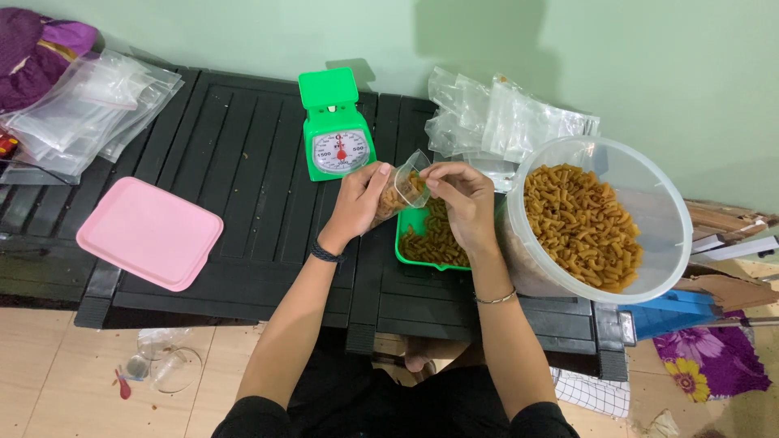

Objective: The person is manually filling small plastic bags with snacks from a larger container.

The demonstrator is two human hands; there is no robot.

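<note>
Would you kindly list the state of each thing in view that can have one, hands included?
Left hand: closed around the small clear bag.
Right hand: pinching the bag's mouth.
Small clear bag: open, partly filled with snack pieces.
Green tray: holds snack pieces, off the scale.
Green scale: platform bare.
Clear tub: uncovered, roughly half full.
Pink lid: lying flat on the black table.
Spare bags: empty, piled.

Green scale point(336, 126), green tray point(408, 235), pink lid point(150, 233), black table point(235, 154), golden-brown snacks point(580, 223) (curled), floral purple cloth point(714, 361).
</note>
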